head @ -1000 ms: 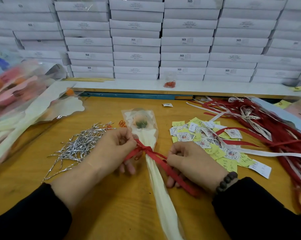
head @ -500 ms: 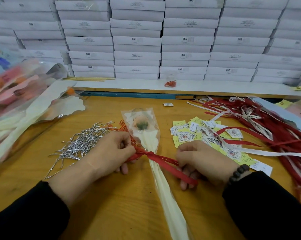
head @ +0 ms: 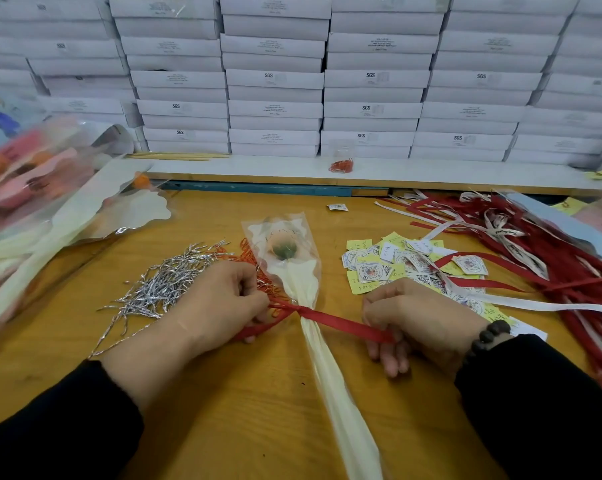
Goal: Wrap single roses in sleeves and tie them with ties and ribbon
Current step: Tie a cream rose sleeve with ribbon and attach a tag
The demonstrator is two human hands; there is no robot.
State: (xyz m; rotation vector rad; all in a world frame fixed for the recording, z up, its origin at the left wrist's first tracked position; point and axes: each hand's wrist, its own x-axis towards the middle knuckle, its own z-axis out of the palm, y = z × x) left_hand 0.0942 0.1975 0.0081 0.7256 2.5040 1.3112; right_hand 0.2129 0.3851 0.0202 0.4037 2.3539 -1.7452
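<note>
A single rose in a cream and clear sleeve (head: 292, 271) lies on the wooden table (head: 258, 410), bloom pointing away from me. A red ribbon (head: 341, 323) is knotted around the sleeve's neck. My left hand (head: 219, 303) pinches the ribbon's left end beside the knot. My right hand (head: 417, 320) grips the ribbon's right end, pulled out taut to the right. Silver twist ties (head: 167, 285) lie in a heap left of my left hand, and thin red ties (head: 254, 258) lie beside the sleeve.
Wrapped roses in sleeves (head: 32, 202) are piled at the far left. Small yellow and white tags (head: 396, 265) are scattered right of the rose. A tangle of red and white ribbons (head: 535, 244) covers the right side. White boxes (head: 275, 81) are stacked along the back shelf.
My hands have drawn apart, the right one moving rightward, pulling the ribbon straighter and the knot tighter on the sleeve.
</note>
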